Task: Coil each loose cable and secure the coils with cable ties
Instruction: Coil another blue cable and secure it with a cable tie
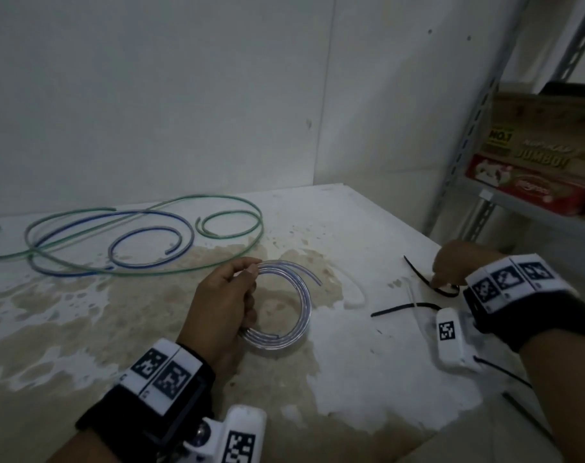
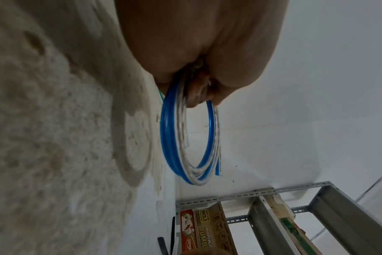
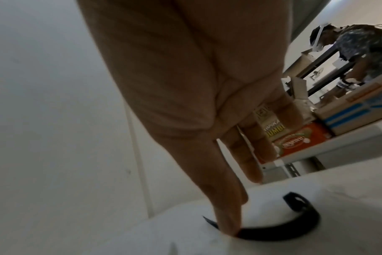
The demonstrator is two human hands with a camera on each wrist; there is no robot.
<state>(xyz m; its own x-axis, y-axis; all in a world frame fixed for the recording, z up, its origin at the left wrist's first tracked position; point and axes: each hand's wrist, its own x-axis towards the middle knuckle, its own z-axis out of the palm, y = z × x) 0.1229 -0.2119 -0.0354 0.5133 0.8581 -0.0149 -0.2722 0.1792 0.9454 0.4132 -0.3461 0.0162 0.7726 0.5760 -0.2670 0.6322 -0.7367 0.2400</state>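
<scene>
My left hand (image 1: 224, 302) grips a small coil of clear tube with a blue stripe (image 1: 299, 295) and holds it just above the stained white table (image 1: 368, 369). In the left wrist view the coil (image 2: 170, 138) hangs from my curled fingers (image 2: 199, 96). At the right, my right hand (image 1: 455, 262) reaches down and pinches a curved black cable tie (image 1: 446, 291) that lies on the table. The right wrist view shows the fingertips (image 3: 227, 222) on that tie (image 3: 316, 231). A loose green cable (image 1: 217, 199) and a loose blue cable (image 1: 150, 213) sprawl at the back left.
A second black cable tie (image 1: 404, 308) lies near my right wrist, and another (image 1: 505, 374) lies by the table's right edge. A pale curved strip (image 1: 354, 289) rests between the hands. A metal shelf (image 1: 525, 205) with cardboard boxes (image 1: 535, 155) stands to the right. A wall is behind.
</scene>
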